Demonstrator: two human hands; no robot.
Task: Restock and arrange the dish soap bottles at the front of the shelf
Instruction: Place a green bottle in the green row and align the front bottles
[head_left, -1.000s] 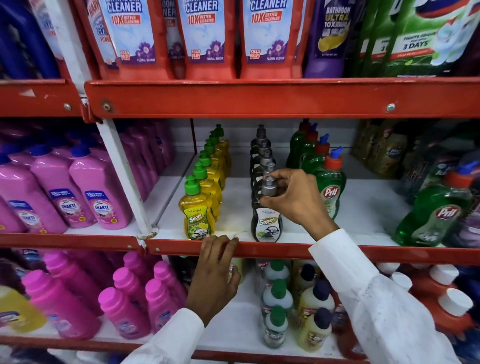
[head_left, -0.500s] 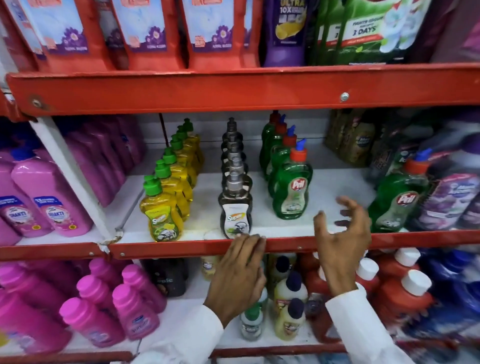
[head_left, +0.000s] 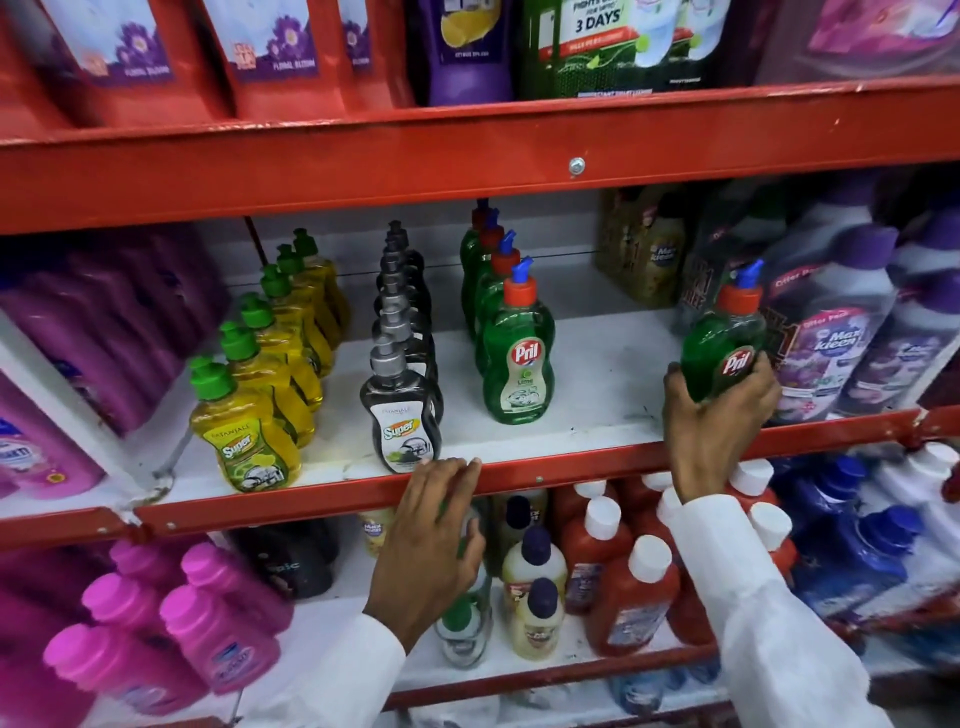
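My right hand (head_left: 719, 415) wrapped around lower body of stray green plastic Pril bottle with orange cap and blue spout (head_left: 724, 340), tilted, far right on white shelf board (head_left: 597, 374), well apart from its own row. My left hand (head_left: 434, 525) empty, fingers flat on red metal shelf lip (head_left: 571, 467). Yellow green-capped bottle row (head_left: 249, 431), dark grey-capped row (head_left: 400, 405), green Pril row (head_left: 517, 358) each reach near front; seem done. Left, I judge: bring stray bottle over to Pril row.

The white shelf (head_left: 597, 384) at mid-frame, edged with a red rail (head_left: 571, 470), carries three rows running back: yellow bottles (head_left: 249, 447) left, grey bottles (head_left: 402, 415) centre, green Pril bottles (head_left: 517, 358) right. Purple bottles (head_left: 831, 353) stand at far right.
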